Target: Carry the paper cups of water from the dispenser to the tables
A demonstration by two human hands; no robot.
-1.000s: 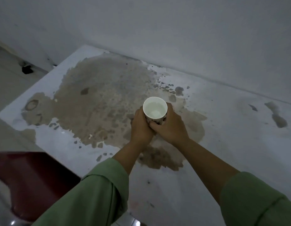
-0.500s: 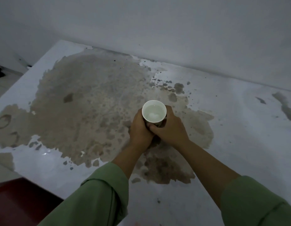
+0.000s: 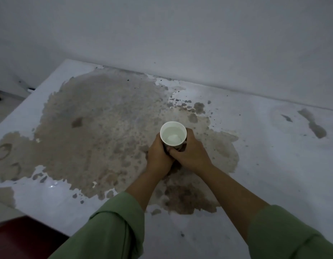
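Note:
A white paper cup [image 3: 173, 133] filled with water stands upright in the middle of the view, over a white table [image 3: 264, 165]. My left hand [image 3: 158, 156] wraps its left side and my right hand [image 3: 190, 154] wraps its right side, fingers meeting in front of the cup's lower wall. The cup's base is hidden behind my hands, so I cannot tell whether it touches the table. Green sleeves cover both forearms near the bottom edge.
A wide brown stain [image 3: 98, 131] covers the table's left and middle, under the cup. Smaller dark marks [image 3: 311, 124] lie at the right. A white wall [image 3: 180, 34] runs along the table's far edge. A dark red seat [image 3: 22, 238] sits at the lower left.
The view has moved closer over the table, and the red seat has slid toward the lower left corner. Both hands keep the same hold on the cup.

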